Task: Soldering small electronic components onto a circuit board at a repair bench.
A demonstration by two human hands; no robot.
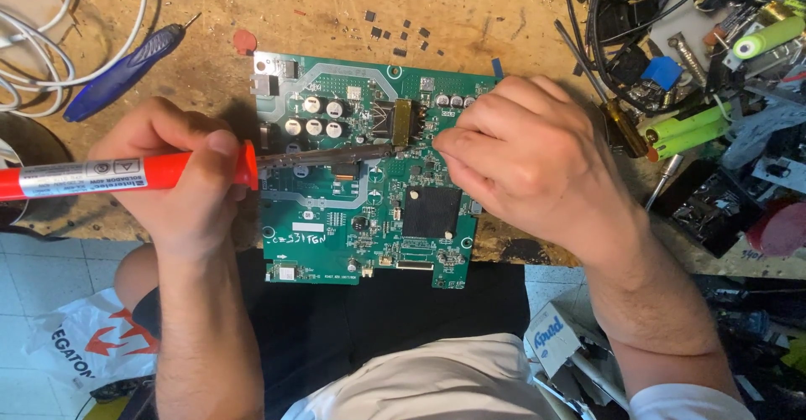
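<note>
I'm at an electronics repair workshop bench: a scarred wooden worktop (pixel 470 17) strewn with loose black chips (pixel 401 36), a green circuit board (pixel 369 177), a red-handled soldering iron (pixel 126 174), tangled black wires (pixel 625 17) and green battery cells (pixel 684 130).

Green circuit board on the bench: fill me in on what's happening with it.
A person seated at a worn wooden bench holds a red-handled soldering iron in the left hand, its metal tip laid across the green circuit board toward the middle. The right hand rests on the board's right edge, fingertips pinched close to the tip; what they pinch is hidden. The board partly overhangs the bench edge above the lap. A blue-handled tool lies to the upper left, tangled cables and green cylindrical cells to the right.
</note>
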